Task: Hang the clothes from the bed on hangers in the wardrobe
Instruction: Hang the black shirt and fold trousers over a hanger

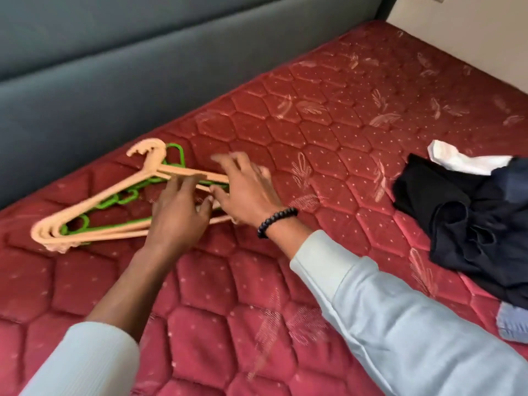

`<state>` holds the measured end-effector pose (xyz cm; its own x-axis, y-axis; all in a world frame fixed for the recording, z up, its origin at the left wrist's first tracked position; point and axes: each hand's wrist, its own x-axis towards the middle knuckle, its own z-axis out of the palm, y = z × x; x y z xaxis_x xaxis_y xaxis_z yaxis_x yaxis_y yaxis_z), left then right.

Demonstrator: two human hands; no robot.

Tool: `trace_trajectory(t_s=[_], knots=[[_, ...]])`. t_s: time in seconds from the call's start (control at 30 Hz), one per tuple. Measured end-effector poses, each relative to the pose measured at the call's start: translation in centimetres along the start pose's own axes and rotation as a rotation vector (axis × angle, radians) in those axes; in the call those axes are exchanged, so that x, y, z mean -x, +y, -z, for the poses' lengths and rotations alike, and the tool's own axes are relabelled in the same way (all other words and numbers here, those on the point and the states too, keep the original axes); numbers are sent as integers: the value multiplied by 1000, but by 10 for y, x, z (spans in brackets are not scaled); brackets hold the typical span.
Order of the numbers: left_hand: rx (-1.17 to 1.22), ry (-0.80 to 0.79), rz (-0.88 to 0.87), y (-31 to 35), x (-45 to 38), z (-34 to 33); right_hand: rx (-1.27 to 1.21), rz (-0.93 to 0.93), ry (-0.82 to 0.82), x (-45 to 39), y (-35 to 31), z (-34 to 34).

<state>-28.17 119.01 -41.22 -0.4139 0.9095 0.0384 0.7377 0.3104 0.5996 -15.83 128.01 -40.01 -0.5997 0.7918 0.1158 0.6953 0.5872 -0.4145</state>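
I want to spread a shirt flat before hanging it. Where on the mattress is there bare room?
Bare mattress lies between the hangers and the clothes pile, up toward the headboard. Crowded: the left edge, where the left hand and right hand are at the hangers.

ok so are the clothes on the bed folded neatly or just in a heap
In a heap. The dark clothes lie crumpled with loose folds on the red mattress, a white piece sticking out on top.
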Motion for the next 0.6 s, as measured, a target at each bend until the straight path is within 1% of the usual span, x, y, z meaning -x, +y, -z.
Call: trace_trajectory(t_s=[0.1,0.17,0.23,0.3,0.43,0.5,0.6], knots=[[45,-1,-63,48,16,-46,1,-11,46,36,52,24],[53,-22,-156,92,31,-74,20,-37,71,70,95,52],[55,-58,-218,136,45,-92,32,-75,90,103,132,85],[61,-62,-278,205,75,-110,47,-116,135,150,177,138],[219,-46,-308,317,132,-147,81,-225,244,233,256,220],[307,-101,-277,370,165,-176,157,-313,287,281,303,256],[386,-248,-230,431,201,-225,297,-466,344,349,370,299]])
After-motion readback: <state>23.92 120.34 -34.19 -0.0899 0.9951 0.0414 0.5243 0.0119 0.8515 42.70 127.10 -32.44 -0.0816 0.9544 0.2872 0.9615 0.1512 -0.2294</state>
